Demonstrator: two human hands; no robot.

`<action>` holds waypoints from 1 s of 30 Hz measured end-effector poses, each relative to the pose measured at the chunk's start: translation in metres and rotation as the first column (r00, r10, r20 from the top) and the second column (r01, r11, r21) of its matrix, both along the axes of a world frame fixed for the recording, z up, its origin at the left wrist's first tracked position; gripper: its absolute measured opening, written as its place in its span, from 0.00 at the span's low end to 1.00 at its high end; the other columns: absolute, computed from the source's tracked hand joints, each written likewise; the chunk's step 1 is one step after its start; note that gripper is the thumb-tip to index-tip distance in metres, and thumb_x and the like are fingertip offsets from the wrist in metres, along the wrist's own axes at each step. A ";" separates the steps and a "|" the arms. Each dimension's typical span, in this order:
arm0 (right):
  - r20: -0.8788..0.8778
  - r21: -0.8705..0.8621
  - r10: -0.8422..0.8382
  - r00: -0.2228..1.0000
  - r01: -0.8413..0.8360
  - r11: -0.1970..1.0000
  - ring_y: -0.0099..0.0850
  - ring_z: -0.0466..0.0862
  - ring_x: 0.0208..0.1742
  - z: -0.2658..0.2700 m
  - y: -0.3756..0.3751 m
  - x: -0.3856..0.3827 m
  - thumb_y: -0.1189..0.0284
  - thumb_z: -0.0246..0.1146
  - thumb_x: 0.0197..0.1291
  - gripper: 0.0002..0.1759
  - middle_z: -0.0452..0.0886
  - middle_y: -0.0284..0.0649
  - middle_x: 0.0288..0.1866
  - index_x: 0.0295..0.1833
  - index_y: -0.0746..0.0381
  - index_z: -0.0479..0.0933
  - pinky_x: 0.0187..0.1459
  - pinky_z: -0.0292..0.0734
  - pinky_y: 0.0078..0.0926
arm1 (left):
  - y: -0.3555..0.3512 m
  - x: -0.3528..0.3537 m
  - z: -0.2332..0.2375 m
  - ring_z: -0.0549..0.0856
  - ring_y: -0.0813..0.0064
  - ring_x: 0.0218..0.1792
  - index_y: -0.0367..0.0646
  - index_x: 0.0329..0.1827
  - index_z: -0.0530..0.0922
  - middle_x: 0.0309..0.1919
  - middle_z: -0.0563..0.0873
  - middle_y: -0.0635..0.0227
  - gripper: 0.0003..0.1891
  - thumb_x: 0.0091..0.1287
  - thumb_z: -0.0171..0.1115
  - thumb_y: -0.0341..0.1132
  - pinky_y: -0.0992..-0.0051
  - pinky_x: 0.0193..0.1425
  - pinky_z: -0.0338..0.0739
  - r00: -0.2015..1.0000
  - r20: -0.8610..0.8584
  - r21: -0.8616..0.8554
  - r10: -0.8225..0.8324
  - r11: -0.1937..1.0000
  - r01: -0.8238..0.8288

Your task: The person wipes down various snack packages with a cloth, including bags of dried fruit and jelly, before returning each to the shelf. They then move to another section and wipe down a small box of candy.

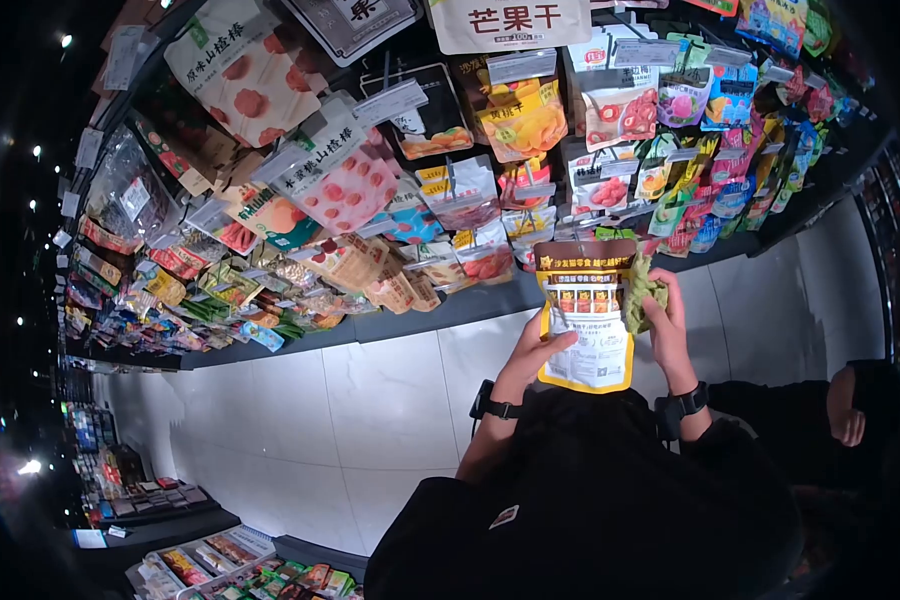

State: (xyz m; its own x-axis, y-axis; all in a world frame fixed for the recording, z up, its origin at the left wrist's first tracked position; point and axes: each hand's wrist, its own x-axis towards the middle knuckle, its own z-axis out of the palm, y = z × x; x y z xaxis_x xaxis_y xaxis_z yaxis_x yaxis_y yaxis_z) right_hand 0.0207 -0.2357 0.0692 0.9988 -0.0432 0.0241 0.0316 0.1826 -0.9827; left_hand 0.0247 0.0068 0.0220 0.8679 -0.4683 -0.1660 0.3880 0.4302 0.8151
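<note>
A brown, white and yellow snack pouch is held upright before my chest, its printed back towards me. My left hand is closed on the pouch's left edge, with the thumb across its front. In my right hand a crumpled green cloth is gripped against the pouch's right edge. Whether the right fingers also hold the pouch cannot be seen. Dark bands circle both wrists.
Hanging snack pouches crowd the shelf rack ahead, with price tags jutting out. Pale floor tiles lie below to the left. Another display stands at the lower left. A person's hand and dark clothing show at the right.
</note>
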 end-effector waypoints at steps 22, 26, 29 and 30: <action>-0.075 0.022 -0.074 0.994 0.076 0.997 0.21 0.79 0.48 0.009 0.007 -0.004 0.86 0.63 0.64 0.18 0.78 0.35 0.47 0.53 0.61 0.65 0.51 0.78 0.22 | -0.007 0.002 0.036 0.79 0.75 0.64 0.37 0.72 0.65 0.64 0.79 0.63 0.29 0.69 0.66 0.22 0.71 0.68 0.74 0.991 0.131 0.111 0.032 0.993 -0.047; -0.203 0.183 -0.085 0.976 0.123 0.975 0.21 0.80 0.50 0.013 0.013 -0.002 0.86 0.60 0.67 0.18 0.79 0.37 0.49 0.56 0.61 0.65 0.50 0.79 0.22 | 0.006 -0.006 -0.014 0.73 0.57 0.73 0.39 0.79 0.60 0.74 0.71 0.55 0.39 0.76 0.51 0.61 0.55 0.75 0.66 0.970 -0.132 -0.758 -0.203 0.651 0.033; -0.202 0.118 -0.009 0.979 0.033 0.992 0.21 0.79 0.51 0.000 0.018 -0.012 0.86 0.60 0.66 0.18 0.78 0.36 0.50 0.58 0.61 0.66 0.52 0.77 0.22 | -0.015 -0.008 -0.011 0.71 0.56 0.74 0.44 0.80 0.61 0.76 0.69 0.58 0.42 0.75 0.39 0.69 0.54 0.77 0.63 0.951 -0.222 -0.833 -0.214 0.549 -0.071; -0.192 0.026 0.056 0.980 -0.052 0.998 0.21 0.78 0.52 0.001 0.020 -0.015 0.86 0.59 0.66 0.18 0.77 0.35 0.51 0.58 0.60 0.66 0.53 0.76 0.22 | -0.019 -0.009 -0.009 0.73 0.56 0.73 0.45 0.79 0.63 0.75 0.71 0.58 0.41 0.75 0.39 0.69 0.54 0.76 0.65 0.926 -0.337 -0.755 -0.170 0.636 -0.158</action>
